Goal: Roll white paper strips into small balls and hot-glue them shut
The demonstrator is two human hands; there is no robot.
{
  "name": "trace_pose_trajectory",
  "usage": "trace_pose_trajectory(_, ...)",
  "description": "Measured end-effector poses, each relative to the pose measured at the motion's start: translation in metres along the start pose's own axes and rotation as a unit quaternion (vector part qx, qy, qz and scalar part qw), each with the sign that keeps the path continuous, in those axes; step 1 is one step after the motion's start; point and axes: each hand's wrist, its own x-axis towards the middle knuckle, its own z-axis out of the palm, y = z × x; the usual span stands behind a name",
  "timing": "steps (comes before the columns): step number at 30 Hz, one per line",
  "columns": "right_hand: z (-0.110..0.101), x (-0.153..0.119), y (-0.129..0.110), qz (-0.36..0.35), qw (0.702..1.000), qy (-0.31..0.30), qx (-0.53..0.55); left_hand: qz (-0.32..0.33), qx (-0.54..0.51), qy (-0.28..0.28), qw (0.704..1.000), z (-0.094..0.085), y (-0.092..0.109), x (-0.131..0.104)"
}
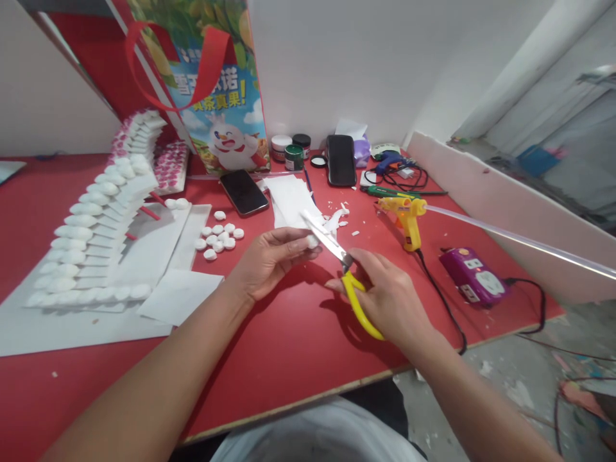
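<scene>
Between its fingertips my left hand (272,256) pinches a small white disc (312,242), partly hidden by the fingers. My right hand (392,295) grips a pair of scissors (359,305) by the yellow handles. Their metal blades point away to the left, right beside the disc; whether they touch it I cannot tell. Behind the blades lie white paper pieces (289,199) and small white scraps (339,218). Several similar white discs (219,240) are grouped to the left of my left hand.
A white stepped model (96,237) edged with discs stands on the left, near a printed bag (226,96). Two phones (244,192) and paint jars (293,156) are at the back. On the right are a yellow glue gun (407,218) and a purple power socket (474,276) with cords.
</scene>
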Motion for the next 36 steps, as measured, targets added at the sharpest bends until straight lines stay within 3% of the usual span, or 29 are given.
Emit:
trace_pose_trajectory(5,-0.020,0.018,0.010,0.152,0.988,-0.023,-0.026,0.005,-0.010,-0.017,1.000,-0.001,0.000,0.001)
trace_pose_trajectory(8,-0.026,0.023,0.013,0.161,0.981,-0.040,-0.098,0.004,-0.012,-0.015,1.000,-0.002,0.001,0.001)
trace_pose_trajectory(11,-0.027,0.019,0.008,0.140,0.983,-0.062,-0.099,0.025,0.001,0.000,1.000,-0.002,0.007,0.001)
trace_pose_trajectory(18,-0.030,0.007,0.002,0.155,0.967,-0.193,-0.064,0.193,0.107,0.120,0.968,-0.019,0.043,0.001)
trace_pose_trajectory(24,-0.033,0.015,0.015,0.181,0.960,-0.134,-0.169,0.212,0.241,0.238,0.917,-0.043,0.059,0.001)
trace_pose_trajectory(27,-0.036,0.018,0.013,0.188,0.956,-0.166,-0.149,0.188,0.350,0.273,0.876,-0.048,0.059,0.001)
trace_pose_trajectory(33,-0.034,0.018,0.011,0.201,0.950,-0.178,-0.160,0.193,0.589,0.167,0.766,-0.050,0.059,0.000)
trace_pose_trajectory(36,-0.032,0.017,0.012,0.197,0.950,-0.182,-0.157,0.181,0.634,0.105,0.744,-0.057,0.060,0.002)
